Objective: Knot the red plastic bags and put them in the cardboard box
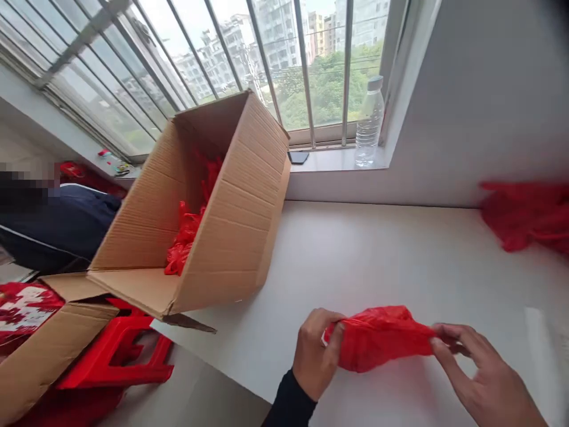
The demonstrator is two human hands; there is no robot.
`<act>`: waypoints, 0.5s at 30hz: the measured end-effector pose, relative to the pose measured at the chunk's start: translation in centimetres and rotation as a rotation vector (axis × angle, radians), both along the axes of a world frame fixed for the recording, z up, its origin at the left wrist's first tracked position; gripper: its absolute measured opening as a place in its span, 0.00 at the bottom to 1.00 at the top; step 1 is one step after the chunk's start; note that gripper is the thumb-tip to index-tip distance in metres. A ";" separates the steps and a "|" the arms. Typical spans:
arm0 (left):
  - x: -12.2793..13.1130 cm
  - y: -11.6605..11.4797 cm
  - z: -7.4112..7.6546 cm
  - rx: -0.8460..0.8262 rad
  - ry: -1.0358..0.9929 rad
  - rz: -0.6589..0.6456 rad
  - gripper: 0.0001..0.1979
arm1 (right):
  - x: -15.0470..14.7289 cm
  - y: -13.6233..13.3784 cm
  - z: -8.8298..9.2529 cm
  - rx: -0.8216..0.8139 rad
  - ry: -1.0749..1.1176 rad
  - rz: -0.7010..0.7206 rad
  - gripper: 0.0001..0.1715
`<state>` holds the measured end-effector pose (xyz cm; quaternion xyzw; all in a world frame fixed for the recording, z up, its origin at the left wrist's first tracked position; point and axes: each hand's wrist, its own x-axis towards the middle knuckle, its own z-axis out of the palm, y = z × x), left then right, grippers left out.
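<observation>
A crumpled red plastic bag (380, 338) is stretched between my two hands, just above the white tabletop. My left hand (316, 353) pinches its left end, where a small white bit shows beside the fingers. The right end sits between the thumb and fingers of my right hand (482, 373). To the left, a large cardboard box (235, 219) lies tipped with its mouth toward me. Several crumpled red bags (184, 240) are inside it; its depth is partly hidden by the side wall.
At the table's right edge lies a blurred red heap (528, 213). A water bottle (370, 124) and a dark flat object (298, 158) stand on the windowsill. Lower left are a red stool (120, 370) and an open carton (57, 350); a person in dark clothes (57, 222) is beyond.
</observation>
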<state>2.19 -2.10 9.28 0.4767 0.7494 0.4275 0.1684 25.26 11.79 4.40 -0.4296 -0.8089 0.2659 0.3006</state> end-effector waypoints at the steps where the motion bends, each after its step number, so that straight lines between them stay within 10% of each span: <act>1: -0.5 -0.2 0.1 -0.005 -0.024 -0.016 0.09 | -0.5 -0.3 0.9 -0.036 -0.009 0.026 0.11; 6: 0.0 0.0 -0.6 0.017 -0.027 -0.127 0.20 | -3.1 -1.4 3.6 -0.187 -0.037 0.193 0.25; 15: -1.2 0.6 -2.0 0.203 0.141 -0.084 0.09 | -4.5 -1.9 4.4 -0.271 0.097 0.152 0.05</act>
